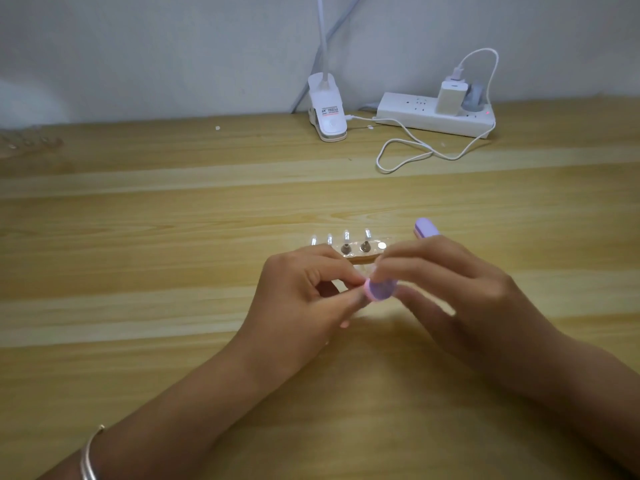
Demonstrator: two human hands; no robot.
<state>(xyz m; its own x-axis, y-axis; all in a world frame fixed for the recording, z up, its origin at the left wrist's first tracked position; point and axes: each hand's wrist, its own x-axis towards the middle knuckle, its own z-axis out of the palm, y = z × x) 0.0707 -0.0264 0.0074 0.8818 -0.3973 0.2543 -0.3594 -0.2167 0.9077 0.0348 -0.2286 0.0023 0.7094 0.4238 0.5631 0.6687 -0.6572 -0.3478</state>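
Right hand: the right hand point(450, 289) has its fingers curled round a lilac pen-shaped plastic tool point(380, 289), grasping its barrel. The far end sticks out above the knuckles.
Left hand: the left hand point(304, 292) pinches the pink rim at the tool's near round end with thumb and forefinger; its other fingers are loosely bent.
Tool position: held between both hands, lifted off the pale wooden tabletop point(173, 237), with its round end facing the camera.
Bit pack: a clear plastic strip of small metal bits point(346, 247) lies on the tabletop just behind the fingertips.
Background: a white power strip point(433, 116) lies by the wall.
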